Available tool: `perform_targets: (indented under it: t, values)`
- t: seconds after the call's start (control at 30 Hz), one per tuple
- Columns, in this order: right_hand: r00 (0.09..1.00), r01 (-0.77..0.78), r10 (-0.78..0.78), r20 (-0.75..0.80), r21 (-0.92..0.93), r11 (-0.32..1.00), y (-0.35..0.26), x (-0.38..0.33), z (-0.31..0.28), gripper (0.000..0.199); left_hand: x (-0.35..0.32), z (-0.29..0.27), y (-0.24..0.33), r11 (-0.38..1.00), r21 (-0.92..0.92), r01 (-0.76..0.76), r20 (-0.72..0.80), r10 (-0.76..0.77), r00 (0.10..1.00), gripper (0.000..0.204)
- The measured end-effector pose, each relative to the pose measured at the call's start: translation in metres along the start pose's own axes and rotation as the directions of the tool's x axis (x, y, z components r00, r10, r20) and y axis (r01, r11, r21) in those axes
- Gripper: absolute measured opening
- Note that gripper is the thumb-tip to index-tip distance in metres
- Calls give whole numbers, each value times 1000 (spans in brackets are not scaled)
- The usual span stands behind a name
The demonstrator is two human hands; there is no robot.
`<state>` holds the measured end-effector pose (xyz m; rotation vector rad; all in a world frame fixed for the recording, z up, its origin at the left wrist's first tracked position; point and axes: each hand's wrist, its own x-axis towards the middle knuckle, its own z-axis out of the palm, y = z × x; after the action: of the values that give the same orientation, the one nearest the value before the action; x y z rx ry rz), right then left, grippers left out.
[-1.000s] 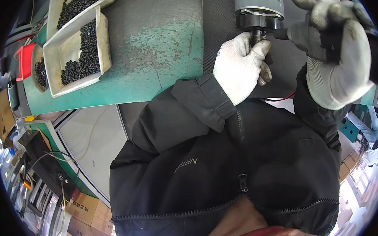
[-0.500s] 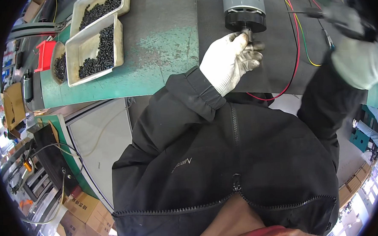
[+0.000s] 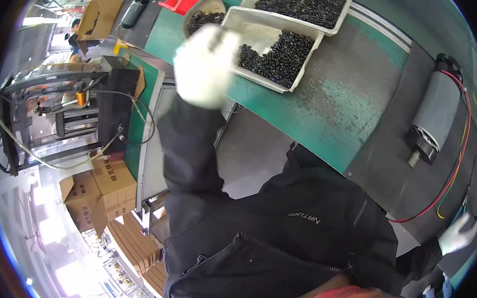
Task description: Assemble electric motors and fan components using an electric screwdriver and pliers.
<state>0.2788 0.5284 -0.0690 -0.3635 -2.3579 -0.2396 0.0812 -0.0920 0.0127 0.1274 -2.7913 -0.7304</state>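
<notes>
My left hand (image 3: 204,67), in a white glove, is over the near edge of a white tray (image 3: 311,50) holding many small black cylindrical pieces (image 3: 277,60). Motion blurs its fingers, so any small thing in them cannot be made out. Next to it is a round bowl (image 3: 188,19) of small dark pieces. My right hand (image 3: 460,234), also gloved, is low at the far right near the wires. Its grey fingertips are small and partly dark there, and I cannot tell what they hold. A grey cylindrical motor (image 3: 436,111) lies on the dark mat, its metal shaft (image 3: 413,158) pointing toward me.
A second white tray (image 3: 345,19) of black pieces adjoins the first. A red bin (image 3: 182,0) stands behind the bowl. Red, yellow and green wires (image 3: 467,137) trail from the motor. At left are a black machine frame (image 3: 99,110) and cardboard boxes (image 3: 113,182).
The view has swung left. My left hand has let go of the motor's shaft and moved left to the trays. My right hand, earlier raised with a dark tool, is now lower at the right.
</notes>
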Motion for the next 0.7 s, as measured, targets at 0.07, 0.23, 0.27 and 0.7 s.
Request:
perform_targets:
  t: [0.07, 0.23, 0.27, 0.7]
  values:
    - [912, -95, 50, 408, 92, 991, -19, -8, 27, 41, 57, -13, -85, 955, 295, 35, -145, 9, 989, 26]
    - [875, -126, 28, 483, 171, 977, 20, -16, 45, 40, 154, 14, -161, 817, 554, 161, 12, -202, 979, 34]
    - [865, -166, 50, 500, 191, 968, 24, -25, 39, 41, 169, 31, -163, 827, 546, 131, 37, -180, 983, 34]
    - [877, -193, 110, 467, 133, 972, 4, -19, 35, 39, 207, 26, -224, 732, 680, -39, 92, -32, 995, 44]
